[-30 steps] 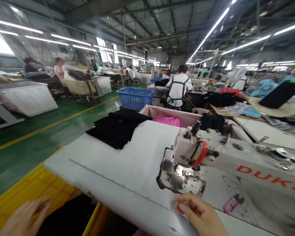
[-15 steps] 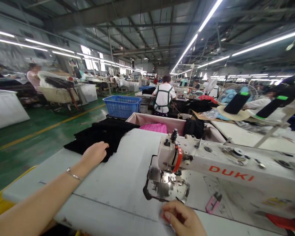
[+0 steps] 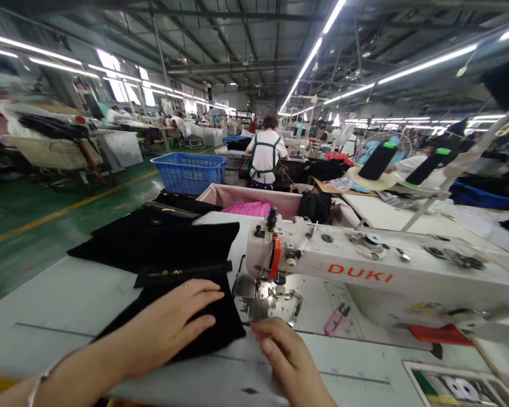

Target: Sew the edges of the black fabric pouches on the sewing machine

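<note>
My left hand [image 3: 176, 319] lies flat with fingers spread on a black fabric piece [image 3: 220, 322] that has a black zipper strip [image 3: 182, 273] along its far edge. It sits on the white sewing table [image 3: 68, 299], just left of the needle plate [image 3: 265, 299] of the white DUKI sewing machine [image 3: 365, 271]. My right hand [image 3: 286, 353] rests on the table below the plate, fingers curled, at the fabric's right corner; whether it pinches anything is hidden. A stack of black fabric pieces [image 3: 152, 234] lies further back on the left.
A pink thread snipper [image 3: 337, 319] lies right of the plate. Behind the table stand a pink-lined bin [image 3: 237, 198] and a blue basket [image 3: 189, 172]. A person in a white shirt [image 3: 265, 152] sits with their back turned. Thread cones [image 3: 377, 161] stand at right.
My left hand came from the yellow bin, reached the black stack, and has drawn one black piece toward the needle plate. The view has shifted right and closer; my right hand stayed near the plate.
</note>
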Demonstrator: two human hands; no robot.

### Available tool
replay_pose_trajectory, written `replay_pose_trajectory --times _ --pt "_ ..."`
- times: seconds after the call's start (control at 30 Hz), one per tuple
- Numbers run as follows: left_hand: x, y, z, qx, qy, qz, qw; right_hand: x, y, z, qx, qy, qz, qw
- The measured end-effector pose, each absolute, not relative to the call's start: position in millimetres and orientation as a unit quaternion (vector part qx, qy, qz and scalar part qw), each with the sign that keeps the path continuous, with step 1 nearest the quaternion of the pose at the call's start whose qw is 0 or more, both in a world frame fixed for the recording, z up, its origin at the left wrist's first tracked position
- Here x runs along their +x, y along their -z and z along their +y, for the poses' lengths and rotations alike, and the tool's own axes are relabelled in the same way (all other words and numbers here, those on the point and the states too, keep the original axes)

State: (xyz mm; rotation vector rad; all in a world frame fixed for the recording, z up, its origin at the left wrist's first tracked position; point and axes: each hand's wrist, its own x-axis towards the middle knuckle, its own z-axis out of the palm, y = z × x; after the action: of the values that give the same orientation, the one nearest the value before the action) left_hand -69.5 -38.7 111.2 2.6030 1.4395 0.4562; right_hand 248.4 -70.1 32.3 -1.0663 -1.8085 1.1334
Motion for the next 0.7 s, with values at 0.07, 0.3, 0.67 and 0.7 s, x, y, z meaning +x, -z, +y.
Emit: replay_pose_trajectory --times 0.07,0.3,0.67,0.7 --pt "-60.5 -65.2 -41.3 0.861 -0.146 0.477 0.096 238.4 -33.1 -78.1 -0.436 -0.394 -0.734 0.342" --pt "-78.3 -18.1 44.3 0.769 -0.192 0.607 0.065 219.8 -21.2 -93.2 -0.475 -0.309 -0.776 0.275" --pt "-42.8 -71.4 24.0 0.807 -0.143 0.548 0.169 211.6 -50.7 -77.9 -0.547 -0.351 -0.704 0.287" --pt "-40.2 -80.7 14.0 0.801 -0.146 0.55 0.186 208.7 -53.9 -76.2 -0.553 -0.346 -0.699 0.292"
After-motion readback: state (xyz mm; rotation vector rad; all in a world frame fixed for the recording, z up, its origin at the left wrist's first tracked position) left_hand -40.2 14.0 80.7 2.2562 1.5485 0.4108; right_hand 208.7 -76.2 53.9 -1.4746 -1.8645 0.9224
